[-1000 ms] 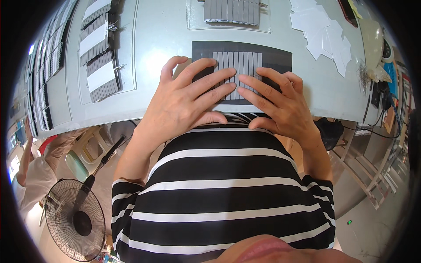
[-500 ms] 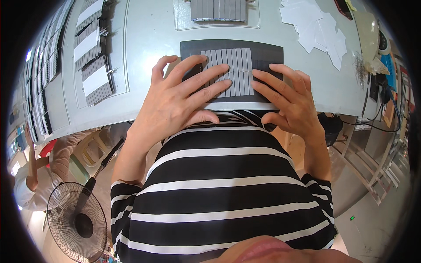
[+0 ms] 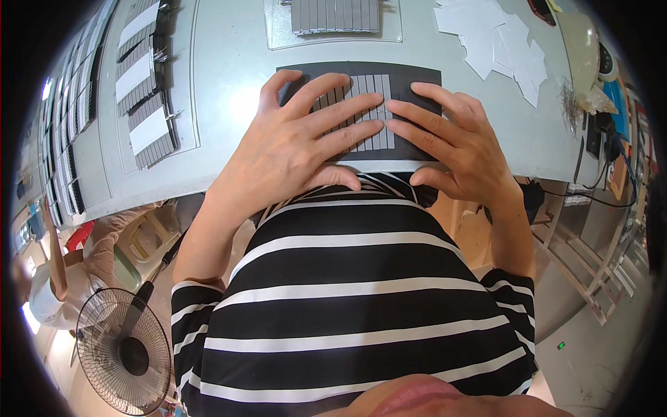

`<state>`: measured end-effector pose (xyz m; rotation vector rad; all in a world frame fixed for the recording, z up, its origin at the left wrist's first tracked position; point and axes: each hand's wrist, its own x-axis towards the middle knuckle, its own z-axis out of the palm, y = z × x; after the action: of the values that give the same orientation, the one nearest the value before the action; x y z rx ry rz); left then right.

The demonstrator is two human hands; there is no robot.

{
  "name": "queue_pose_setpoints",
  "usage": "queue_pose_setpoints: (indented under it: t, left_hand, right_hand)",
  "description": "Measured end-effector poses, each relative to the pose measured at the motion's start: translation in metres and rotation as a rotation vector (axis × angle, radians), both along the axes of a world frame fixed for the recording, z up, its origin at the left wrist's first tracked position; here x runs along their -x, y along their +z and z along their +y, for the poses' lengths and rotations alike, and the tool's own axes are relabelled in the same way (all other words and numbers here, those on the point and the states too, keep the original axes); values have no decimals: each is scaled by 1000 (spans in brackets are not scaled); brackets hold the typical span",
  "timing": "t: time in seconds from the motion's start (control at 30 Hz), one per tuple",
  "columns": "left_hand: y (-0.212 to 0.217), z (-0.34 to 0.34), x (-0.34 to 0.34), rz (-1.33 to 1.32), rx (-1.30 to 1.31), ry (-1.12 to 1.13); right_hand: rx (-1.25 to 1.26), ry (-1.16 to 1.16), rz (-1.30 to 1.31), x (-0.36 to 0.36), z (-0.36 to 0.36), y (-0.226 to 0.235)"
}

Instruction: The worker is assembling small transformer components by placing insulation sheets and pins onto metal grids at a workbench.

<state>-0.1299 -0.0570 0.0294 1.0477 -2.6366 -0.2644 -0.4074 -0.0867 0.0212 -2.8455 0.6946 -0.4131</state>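
A row of narrow grey strips (image 3: 379, 139) lies side by side on a dark flat mat (image 3: 424, 80) at the near edge of the table. Over its left part spreads my left hand (image 3: 302, 139), fingers apart and fingertips resting on the strips. My right hand (image 3: 458, 139) is open too, two fingertips touching the right end of the row and the index finger on or above the mat. Both thumbs stick out near the table's edge. Strips under my left hand are partly hidden.
Beyond the mat, a block of grey strips (image 3: 335, 17) sits on a clear-edged plate (image 3: 278, 38). White paper pieces (image 3: 497, 42) lie at the far right. Bundled grey strips with white labels (image 3: 149, 132) line the left. A fan (image 3: 132, 354) stands lower left, near another person (image 3: 59, 292).
My left hand has slid right across the strips, covering more of them. My right hand's fingertips have shifted slightly left over the row's right end.
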Motion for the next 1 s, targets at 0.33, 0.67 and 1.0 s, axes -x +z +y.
queue_pose_setpoints:
  t: [0.33,0.67,1.0]
  left_hand:
    - [-1,-1,-1,-40,-35,2]
    - [1,15,-5,4,-7,32]
    - [-9,25,-4,39,2,57]
  right_hand:
    - [-2,-50,40,-1,7,-1]
    - [21,-1,-16,-2,12,-3]
    - [36,8,4,-7,16,-6]
